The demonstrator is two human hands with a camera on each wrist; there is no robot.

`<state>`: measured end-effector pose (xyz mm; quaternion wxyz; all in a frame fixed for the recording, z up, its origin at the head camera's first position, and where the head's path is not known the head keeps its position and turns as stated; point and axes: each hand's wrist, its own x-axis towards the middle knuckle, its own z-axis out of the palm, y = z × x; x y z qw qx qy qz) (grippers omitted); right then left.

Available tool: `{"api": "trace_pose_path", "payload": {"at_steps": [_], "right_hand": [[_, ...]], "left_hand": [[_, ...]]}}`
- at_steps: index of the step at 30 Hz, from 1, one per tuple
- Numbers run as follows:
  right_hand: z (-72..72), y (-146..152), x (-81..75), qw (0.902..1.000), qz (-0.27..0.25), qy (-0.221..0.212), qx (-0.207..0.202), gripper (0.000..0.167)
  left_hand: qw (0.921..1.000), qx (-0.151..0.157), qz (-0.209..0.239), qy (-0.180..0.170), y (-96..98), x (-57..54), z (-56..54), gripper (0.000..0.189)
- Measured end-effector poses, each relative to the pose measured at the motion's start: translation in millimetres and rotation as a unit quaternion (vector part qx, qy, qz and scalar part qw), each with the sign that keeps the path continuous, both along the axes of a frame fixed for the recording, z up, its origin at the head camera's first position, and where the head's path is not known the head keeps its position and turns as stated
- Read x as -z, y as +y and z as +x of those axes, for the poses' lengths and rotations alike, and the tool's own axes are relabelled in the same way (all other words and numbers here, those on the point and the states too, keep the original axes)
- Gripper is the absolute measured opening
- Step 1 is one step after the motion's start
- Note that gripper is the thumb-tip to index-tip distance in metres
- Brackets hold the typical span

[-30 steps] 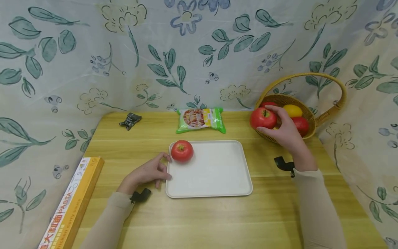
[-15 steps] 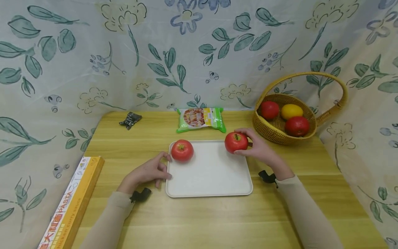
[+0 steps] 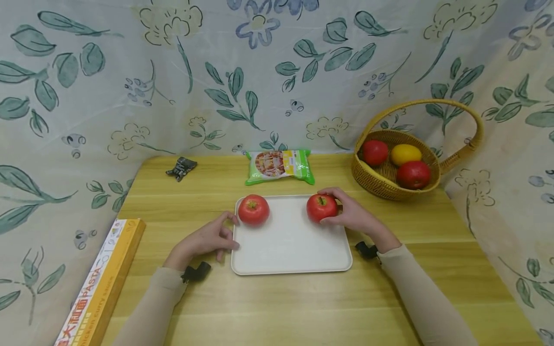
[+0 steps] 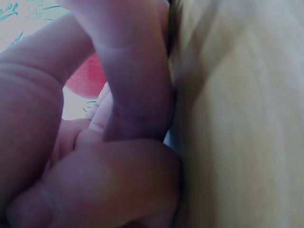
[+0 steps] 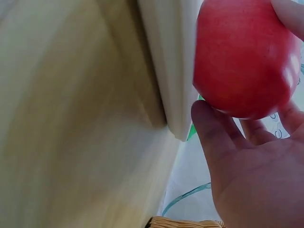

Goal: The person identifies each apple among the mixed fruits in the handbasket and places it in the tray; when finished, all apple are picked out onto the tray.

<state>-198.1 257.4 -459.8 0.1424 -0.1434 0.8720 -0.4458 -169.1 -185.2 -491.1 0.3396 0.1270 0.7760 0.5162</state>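
At the far right corner of the white tray (image 3: 291,245), the right hand (image 3: 356,215) has its fingers clamped on a red apple (image 3: 321,208). By the left edge, the left hand's (image 3: 205,239) thumb and pointer finger are apart.

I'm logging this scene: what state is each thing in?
Left hand: loosely bent at the tray's left edge
Right hand: gripping the right apple
Right apple: held at the tray's far right
Left apple: resting on the tray
Tray: flat on the table
Basket: standing, fruit inside
Green packet: lying flat
Pasta box: lying down
Dark packet: crumpled
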Motion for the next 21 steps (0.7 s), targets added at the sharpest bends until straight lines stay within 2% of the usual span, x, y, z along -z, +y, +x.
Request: {"api": "trace_pose_path", "payload": {"at_steps": [6, 14, 18, 21], "right_hand": [[0.9, -3, 2.3, 1.0000, 0.000, 0.005, -0.004, 0.084], [2.3, -4, 4.8, 0.9998, -0.014, -0.014, 0.005, 0.093], [1.1, 1, -1.5, 0.9994, -0.033, 0.004, -0.006, 0.096], [-3.1, 12, -17.0, 0.9975, -0.055, 0.043, 0.007, 0.094]], "left_hand": [[1.0000, 0.002, 0.003, 0.001, -0.3, -0.6, 0.0, 0.064], [1.0000, 0.003, 0.001, 0.002, -1.0, 0.2, -0.8, 0.066], [1.0000, 0.005, 0.000, 0.002, -0.9, 0.2, -0.7, 0.066], [1.0000, 0.006, -0.001, 0.002, -0.7, 0.6, -0.7, 0.066]]}}
